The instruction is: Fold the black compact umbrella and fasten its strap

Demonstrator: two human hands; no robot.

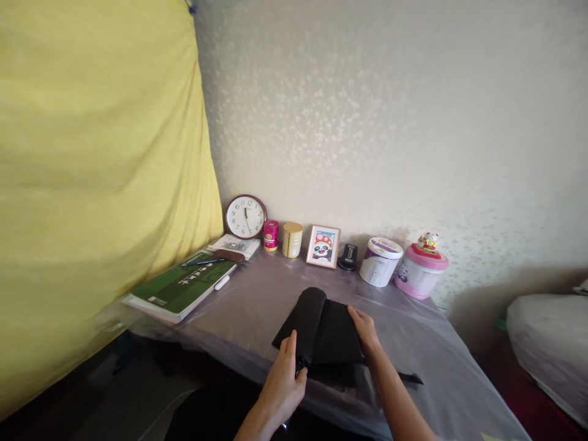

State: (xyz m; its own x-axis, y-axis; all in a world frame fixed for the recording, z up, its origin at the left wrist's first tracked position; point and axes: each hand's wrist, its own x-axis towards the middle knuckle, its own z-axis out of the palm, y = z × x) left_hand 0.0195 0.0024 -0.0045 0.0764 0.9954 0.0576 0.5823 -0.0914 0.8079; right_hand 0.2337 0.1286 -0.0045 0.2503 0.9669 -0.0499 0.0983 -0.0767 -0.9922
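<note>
A black cloth item (339, 334) lies near the front edge of the table, with a thick rolled part and flat flaps spreading to both sides. Its exact kind I cannot make out. My left hand (287, 373) closes around the near end of the roll, thumb and fingers on either side. On the right flap's edge, my right hand (365, 327) pinches the cloth. A thin black strip (410, 378) pokes out to the right, beyond my right forearm.
Plastic film covers the table (248, 306). A green book (184, 285) and brown case (229, 255) lie left. Along the wall stand a clock (246, 217), pink can (271, 236), yellow can (292, 240), framed panda picture (323, 246), black device (348, 257), white tub (380, 262) and pink tub (420, 273).
</note>
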